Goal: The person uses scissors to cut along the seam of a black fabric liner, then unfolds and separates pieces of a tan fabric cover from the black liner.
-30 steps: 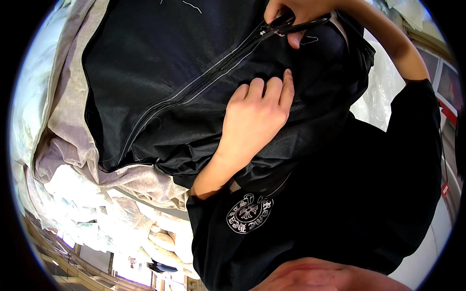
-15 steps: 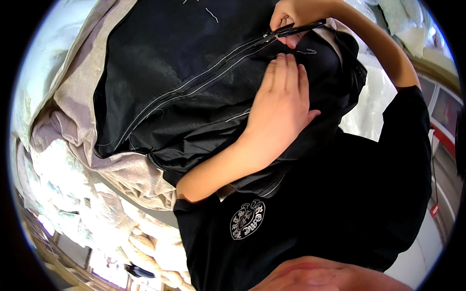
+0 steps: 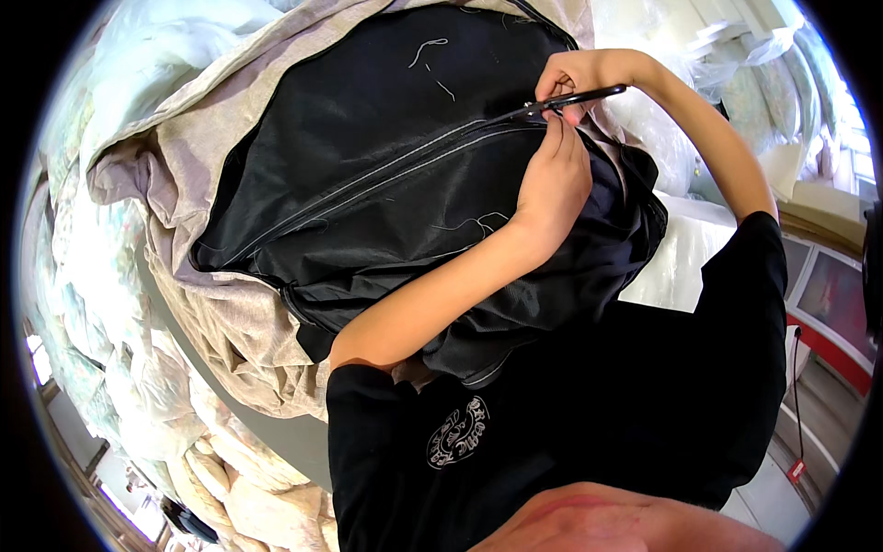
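- Far left, beyond the tabletop's edge: pale plastic-wrapped bundles, piled; contents not identifiable.
- Left edge of the grey tabletop: beige fabric lies bunched, following the left side of the black lining and folding at its lower left corner.
- Centre: the black lining is spread out, creased along its near edge. A zipper bordered by white stitching runs diagonally from its lower left corner to the upper right, ending at the hands. Loose white thread lies near the lining's far edge.
- Right of centre: the left hand is raised at the wrist, fingertips drawn together in a narrow pinch at the zipper's upper right end, just below the other hand. Whether fabric or thread is between the tips cannot be told.
- Change noted: half a second ago this hand lay flat on the lining; it has since moved up to the zipper end. Consequence: both hands now work at one spot, and the near part of the lining is no longer pressed down.
- Further right: the right hand remains at the zipper end, fingers closed around a black scissors-like tool, its handle pointing right.
- Right, beside the lining's right edge: translucent plastic sheeting.
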`<state>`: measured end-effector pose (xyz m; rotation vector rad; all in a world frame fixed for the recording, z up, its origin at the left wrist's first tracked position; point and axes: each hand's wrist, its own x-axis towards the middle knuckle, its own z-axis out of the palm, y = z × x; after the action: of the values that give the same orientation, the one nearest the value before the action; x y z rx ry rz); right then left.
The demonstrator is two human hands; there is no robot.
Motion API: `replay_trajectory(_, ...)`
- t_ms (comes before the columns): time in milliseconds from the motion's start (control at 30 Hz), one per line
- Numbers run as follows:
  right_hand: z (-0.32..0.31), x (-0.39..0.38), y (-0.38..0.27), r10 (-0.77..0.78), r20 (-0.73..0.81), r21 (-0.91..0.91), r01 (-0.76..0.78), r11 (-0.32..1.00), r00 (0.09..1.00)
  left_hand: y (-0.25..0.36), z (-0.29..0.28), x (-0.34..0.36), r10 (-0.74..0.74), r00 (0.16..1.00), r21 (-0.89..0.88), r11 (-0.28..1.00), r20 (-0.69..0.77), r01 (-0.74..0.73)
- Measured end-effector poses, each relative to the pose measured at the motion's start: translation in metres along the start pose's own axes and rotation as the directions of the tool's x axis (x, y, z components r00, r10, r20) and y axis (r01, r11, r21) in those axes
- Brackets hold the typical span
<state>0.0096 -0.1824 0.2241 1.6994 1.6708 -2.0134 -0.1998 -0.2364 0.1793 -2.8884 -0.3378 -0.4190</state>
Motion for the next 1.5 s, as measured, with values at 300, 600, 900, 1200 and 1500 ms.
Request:
replay_trajectory(300, 0.016, -0.017, -0.017, -0.044, 0.012, -0.068, 0.044, 0.997, 0.999, 0.021, 0.014, -0.022, -0.048, 0.998, -0.197, 0.98, -0.037, 0.04)
replay_trajectory(600, 0.039, -0.043, -0.026, -0.161, -0.179, -0.123, 0.141, 0.982, 0.971, 0.011, 0.011, 0.01, -0.116, 0.96, 0.156, 0.985, 0.253, 0.078)
replay_trajectory(900, 0.06, -0.024, -0.008, -0.098, -0.202, -0.086, 0.082, 0.993, 0.975, 0.031, 0.085, 0.025, -0.377, 0.894, 0.072, 0.926, 0.244, 0.371)
replay_trajectory(1200, 0.085, 0.047, 0.009, -0.291, -0.089, -0.096, 0.283, 0.954, 0.953, 0.07, 0.169, 0.015, -0.222, 0.938, -0.888, 0.321, 0.268, 0.33)
replay_trajectory(1500, 0.074, 0.031, 0.001, -0.031, -0.176, -0.001, 0.032, 1.0, 0.984, 0.082, 0.153, 0.012, -0.396, 0.905, -0.688, 0.614, 0.155, 0.387)
